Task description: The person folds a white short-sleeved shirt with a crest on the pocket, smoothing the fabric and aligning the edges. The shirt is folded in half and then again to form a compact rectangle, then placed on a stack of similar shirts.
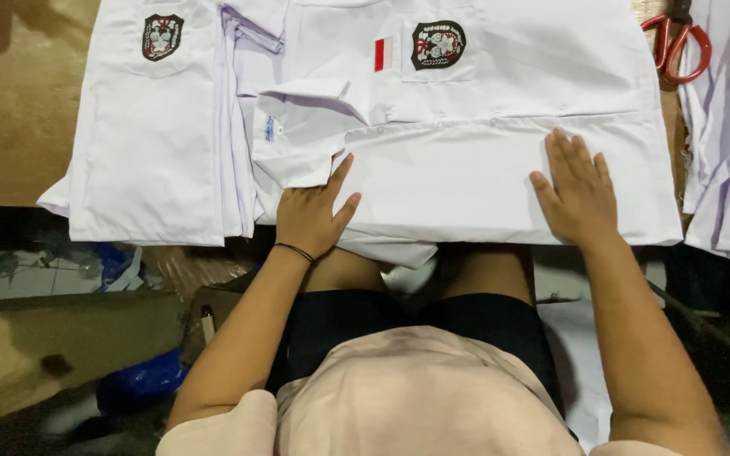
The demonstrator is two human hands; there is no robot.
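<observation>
You are pressing both hands flat on the white shirt lying folded across the table in front of you; its long axis is running left to right, collar toward your left, badge pocket on the far side. Your left hand is resting at the shirt's near edge just below the collar, fingers loosely spread, thumb apart, pinching nothing. Your right hand is lying palm-down further along the body, fingers straight and close together, pointing away from you; neither hand is gripping cloth. A second folded shirt is lying just beside, to the left; red scissors are sitting well apart at the far right.
</observation>
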